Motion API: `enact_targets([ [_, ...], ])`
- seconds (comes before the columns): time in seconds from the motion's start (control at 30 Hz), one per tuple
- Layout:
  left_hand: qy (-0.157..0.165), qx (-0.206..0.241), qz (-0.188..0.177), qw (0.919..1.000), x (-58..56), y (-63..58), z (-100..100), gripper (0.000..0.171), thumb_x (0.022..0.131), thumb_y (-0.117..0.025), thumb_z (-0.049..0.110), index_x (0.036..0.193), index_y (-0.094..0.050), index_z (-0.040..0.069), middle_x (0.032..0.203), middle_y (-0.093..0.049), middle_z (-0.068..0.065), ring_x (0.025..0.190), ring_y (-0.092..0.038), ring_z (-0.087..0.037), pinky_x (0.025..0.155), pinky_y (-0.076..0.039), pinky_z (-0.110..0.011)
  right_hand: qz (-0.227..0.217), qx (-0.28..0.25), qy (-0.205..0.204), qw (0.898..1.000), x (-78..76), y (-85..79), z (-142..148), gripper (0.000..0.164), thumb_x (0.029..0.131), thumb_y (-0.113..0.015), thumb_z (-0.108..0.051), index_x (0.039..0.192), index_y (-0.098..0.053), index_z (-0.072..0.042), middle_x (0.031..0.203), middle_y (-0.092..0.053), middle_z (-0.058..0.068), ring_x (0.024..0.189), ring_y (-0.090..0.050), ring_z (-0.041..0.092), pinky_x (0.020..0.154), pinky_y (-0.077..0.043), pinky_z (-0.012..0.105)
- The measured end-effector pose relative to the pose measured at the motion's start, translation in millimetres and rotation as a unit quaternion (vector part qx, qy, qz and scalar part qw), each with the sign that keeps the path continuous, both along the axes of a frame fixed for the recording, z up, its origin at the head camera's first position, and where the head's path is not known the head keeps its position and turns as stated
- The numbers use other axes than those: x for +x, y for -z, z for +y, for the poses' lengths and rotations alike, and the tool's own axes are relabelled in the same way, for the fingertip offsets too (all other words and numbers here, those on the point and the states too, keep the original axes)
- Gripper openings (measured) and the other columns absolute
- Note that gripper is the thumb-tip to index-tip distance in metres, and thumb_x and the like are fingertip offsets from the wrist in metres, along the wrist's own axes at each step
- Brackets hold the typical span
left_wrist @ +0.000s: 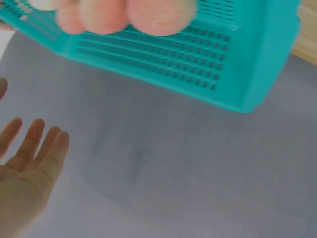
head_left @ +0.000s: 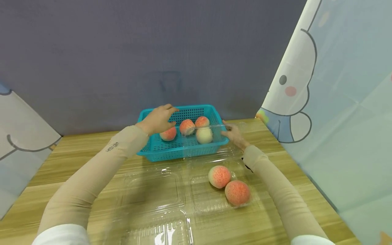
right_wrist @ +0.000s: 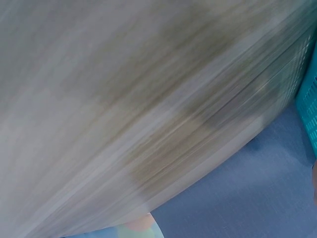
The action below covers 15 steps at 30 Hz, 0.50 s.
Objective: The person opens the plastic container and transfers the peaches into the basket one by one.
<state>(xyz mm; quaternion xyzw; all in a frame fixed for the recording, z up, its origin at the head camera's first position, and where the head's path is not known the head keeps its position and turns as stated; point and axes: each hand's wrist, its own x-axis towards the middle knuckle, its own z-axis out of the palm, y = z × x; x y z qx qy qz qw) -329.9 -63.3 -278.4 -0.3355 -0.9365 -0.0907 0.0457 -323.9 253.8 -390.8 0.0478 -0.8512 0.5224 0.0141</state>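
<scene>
My left hand (head_left: 159,119) hovers over the left part of a teal plastic basket (head_left: 166,154), fingers spread and nothing between them. Several toy peaches lie in the basket, including a pink peach (head_left: 168,134) just below that hand and a pale peach (head_left: 204,135). In the left wrist view the basket (left_wrist: 257,64) appears above the spread left hand (left_wrist: 32,173). My right hand (head_left: 235,136) is at the basket's right end, thumb and fingers apart, close behind the raised lid (head_left: 214,154) of a clear plastic box. That lid (right_wrist: 124,114) blurs across the right wrist view.
Two peaches, a nearer one (head_left: 237,193) and a farther one (head_left: 219,177), sit in the clear box's base (head_left: 208,199). Another clear box (head_left: 153,190) lies opened out to its left on the wooden table (head_left: 73,153). A grey curtain (head_left: 122,68) hangs behind the basket.
</scene>
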Motion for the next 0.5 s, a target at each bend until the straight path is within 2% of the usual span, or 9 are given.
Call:
enact_targets([
  [0.2,0.017,0.031,0.054,0.9979,23.3,-8.9,7,0.05,0.087,-0.062,0.023,0.131,-0.047,0.006,0.125,-0.051,-0.013,0.111,-0.052,-0.028,0.09,-0.046,-0.042,0.007,-0.005,0.001,1.0,-3.6,3.4,0,0.051,0.085,-0.055,-0.006,0.133,-0.042,0.004,0.15,-0.024,0.009,0.135,-0.027,0.035,0.105,-0.033,0.047],
  [0.3,0.041,0.054,0.091,0.9935,37.1,-7.7,10,0.045,0.087,-0.062,0.02,0.128,-0.05,0.006,0.122,-0.053,-0.012,0.107,-0.054,-0.027,0.086,-0.048,-0.041,0.005,-0.013,0.003,1.0,-4.1,3.1,0,0.054,0.085,-0.055,-0.006,0.136,-0.039,0.002,0.15,-0.024,0.01,0.135,-0.028,0.034,0.105,-0.033,0.046],
  [0.37,0.071,0.078,0.12,0.9871,47.1,-3.9,12,0.04,0.086,-0.061,0.016,0.123,-0.054,0.005,0.119,-0.055,-0.012,0.105,-0.056,-0.027,0.084,-0.049,-0.04,0.003,-0.015,0.002,1.0,-4.0,3.0,0,0.057,0.085,-0.056,-0.007,0.138,-0.036,0.0,0.15,-0.025,0.009,0.135,-0.028,0.033,0.105,-0.034,0.046],
  [0.43,0.102,0.106,0.153,0.9772,55.9,1.4,13,0.033,0.086,-0.059,0.008,0.119,-0.056,0.003,0.117,-0.056,-0.012,0.105,-0.056,-0.027,0.084,-0.05,-0.039,0.0,-0.018,-0.001,1.0,-3.9,3.0,0,0.06,0.085,-0.056,-0.007,0.14,-0.033,-0.003,0.15,-0.026,0.009,0.134,-0.029,0.033,0.104,-0.035,0.046],
  [0.5,0.125,0.13,0.178,0.9672,63.1,5.9,15,0.031,0.085,-0.056,0.001,0.116,-0.058,0.003,0.116,-0.057,-0.012,0.107,-0.055,-0.027,0.084,-0.049,-0.038,0.003,-0.01,-0.003,1.0,-4.7,2.8,-1,0.055,0.085,-0.056,-0.008,0.137,-0.039,0.0,0.149,-0.027,0.009,0.135,-0.027,0.032,0.105,-0.034,0.045],
])
